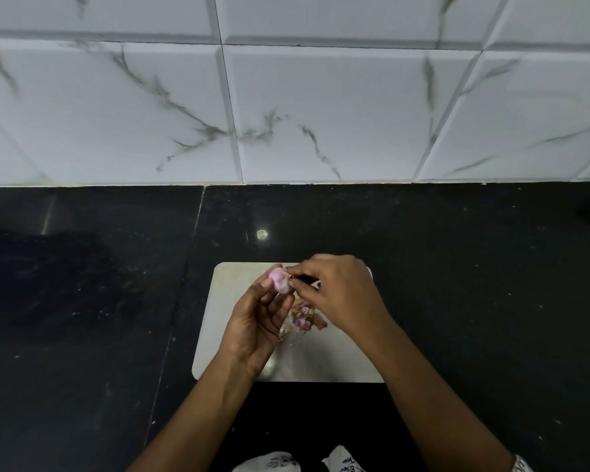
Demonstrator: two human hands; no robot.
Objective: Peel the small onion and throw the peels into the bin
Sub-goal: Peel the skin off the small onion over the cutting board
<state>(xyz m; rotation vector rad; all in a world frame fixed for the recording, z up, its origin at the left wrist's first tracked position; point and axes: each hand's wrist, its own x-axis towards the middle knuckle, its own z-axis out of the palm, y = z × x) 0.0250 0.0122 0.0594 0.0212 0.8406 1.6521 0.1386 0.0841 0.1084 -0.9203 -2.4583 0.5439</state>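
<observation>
Dim overhead light is glinting off the dark countertop (261,234); wall tiles (321,114) are bowing at edges, right hand (338,287) blurring.

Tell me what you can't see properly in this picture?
- Bin: nowhere in the head view.
- Small onion: its underside is hidden by the left hand.
- Right hand: its fingertips are blurred, so what they pinch is unclear.
- Peels on the board: partly covered by both hands.

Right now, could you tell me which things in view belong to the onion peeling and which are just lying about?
Job: small onion in left hand; right hand picking at it; peels on the board.
Lying about: white printed fabric at the bottom edge.
</observation>
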